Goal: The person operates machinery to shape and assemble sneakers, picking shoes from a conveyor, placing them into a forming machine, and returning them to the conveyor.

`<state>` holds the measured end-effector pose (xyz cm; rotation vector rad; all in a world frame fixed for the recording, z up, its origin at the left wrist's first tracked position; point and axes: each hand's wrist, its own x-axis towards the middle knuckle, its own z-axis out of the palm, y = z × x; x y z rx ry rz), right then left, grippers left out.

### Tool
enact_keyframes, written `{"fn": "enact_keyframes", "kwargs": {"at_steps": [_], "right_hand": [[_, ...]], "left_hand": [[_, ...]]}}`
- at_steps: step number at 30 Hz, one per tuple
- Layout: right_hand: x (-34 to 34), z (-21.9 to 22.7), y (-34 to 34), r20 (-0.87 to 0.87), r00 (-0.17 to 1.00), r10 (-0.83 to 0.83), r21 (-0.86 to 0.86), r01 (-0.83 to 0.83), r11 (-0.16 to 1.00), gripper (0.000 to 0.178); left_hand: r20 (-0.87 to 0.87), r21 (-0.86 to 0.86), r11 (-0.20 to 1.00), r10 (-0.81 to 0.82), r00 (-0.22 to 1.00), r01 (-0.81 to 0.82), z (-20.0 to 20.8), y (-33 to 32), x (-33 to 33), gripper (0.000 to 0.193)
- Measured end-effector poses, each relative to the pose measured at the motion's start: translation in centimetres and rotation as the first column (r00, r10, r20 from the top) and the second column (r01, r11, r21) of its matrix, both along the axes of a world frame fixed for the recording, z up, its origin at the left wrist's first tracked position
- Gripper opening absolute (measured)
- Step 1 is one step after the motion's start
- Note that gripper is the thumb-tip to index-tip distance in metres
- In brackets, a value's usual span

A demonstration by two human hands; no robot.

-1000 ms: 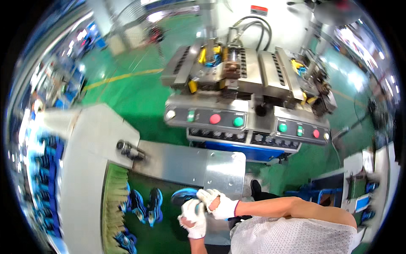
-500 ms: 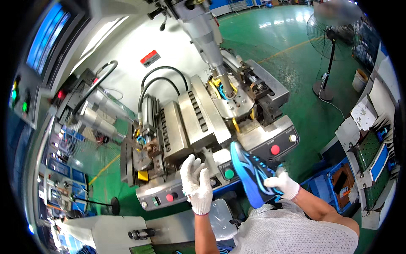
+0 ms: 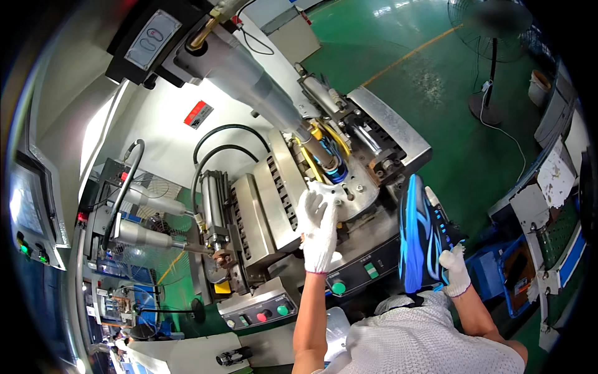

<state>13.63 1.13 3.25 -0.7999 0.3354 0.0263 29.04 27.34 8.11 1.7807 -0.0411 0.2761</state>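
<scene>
My right hand, in a white knit glove, is closed around a black and blue shoe. The shoe is held upright on the right, in front of the machine, with its blue sole side facing left. My left hand, also gloved in white, reaches over the machine's front with its fingers stretched out and nothing visible in them. Its fingertips are close to the metal plate of the right station. Above that plate, a thick metal rod slants down onto a blue and yellow part that is mostly hidden.
The front panels carry green buttons and a red button. A second station stands on the left. Black hoses arch behind. To the right are a blue crate, a rack and a standing fan.
My left hand has moved forward and right, toward the right station's plate. My right hand has carried the shoe to the right and turned it more upright. The whole view has shifted.
</scene>
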Motion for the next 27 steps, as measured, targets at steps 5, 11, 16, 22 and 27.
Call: {"fn": "enact_keyframes", "kwargs": {"at_steps": [5,11,16,22,27], "right_hand": [[0.1,-1.0,1.6,0.023,0.995,-0.092,0.104,0.089,0.991,0.062],[0.6,0.0,3.1,-0.009,0.997,-0.079,0.008,0.079,0.997,0.061],[0.7,0.7,3.8,-0.126,0.983,-0.130,0.032,0.136,0.990,0.066],[1.1,0.5,2.9,-0.128,0.989,-0.079,-0.122,0.063,0.990,0.069],[0.1,-0.7,0.6,-0.066,0.988,-0.139,-0.271,0.116,0.956,0.058]], "left_hand": [[-0.016,-0.051,0.999,-0.016,1.000,0.016,-0.6,0.4,0.7,0.065],[-0.107,0.012,1.000,-0.024,0.994,0.025,-1.6,2.2,0.5,0.065],[-0.150,0.008,0.999,-0.030,0.988,0.032,-3.1,2.2,3.1,0.065],[-0.237,0.056,0.998,-0.001,0.972,0.015,-7.7,1.6,9.7,0.074],[-0.497,0.155,0.988,0.076,0.864,0.002,-9.3,-3.0,16.0,0.067]]}}
